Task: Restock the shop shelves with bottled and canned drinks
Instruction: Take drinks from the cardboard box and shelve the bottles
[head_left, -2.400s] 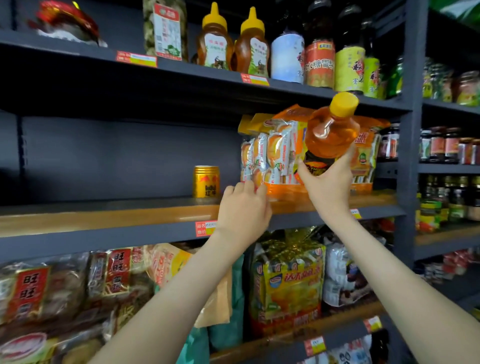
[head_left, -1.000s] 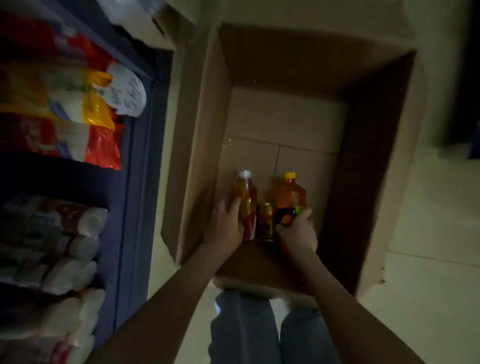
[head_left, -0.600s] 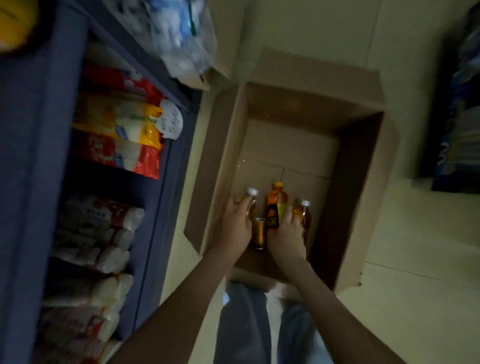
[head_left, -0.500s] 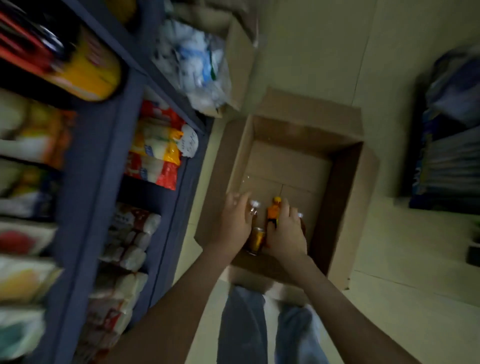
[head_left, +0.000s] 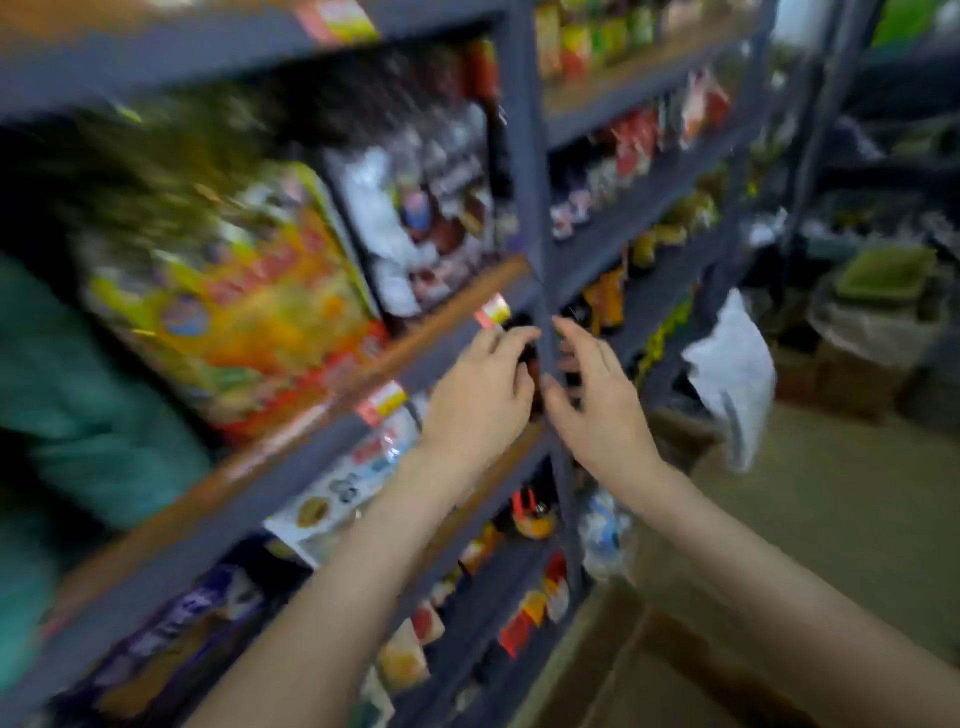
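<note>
Although smeared strongly by motion, head view only. In the middle, left hand (head_left: 475, 400) and right hand (head_left: 597, 405), both lifted, close together, just before the dark upright post (head_left: 535, 208) of the shelving. Left fingers bent inward toward a small dark shape (head_left: 529, 371) between both hands; right fingers somewhat spread, thumb turned to the same shape. Cannot tell whether pinched, held or only touched, nor whether a bottle or a can. To the left, on a wooden shelf board (head_left: 457, 296), a large colourful bag (head_left: 249, 301) and a darker packet (head_left: 431, 208). Lower right on the floor, an open cardboard box (head_left: 649, 675). Further right, a white plastic bag (head_left: 732, 374).
</note>
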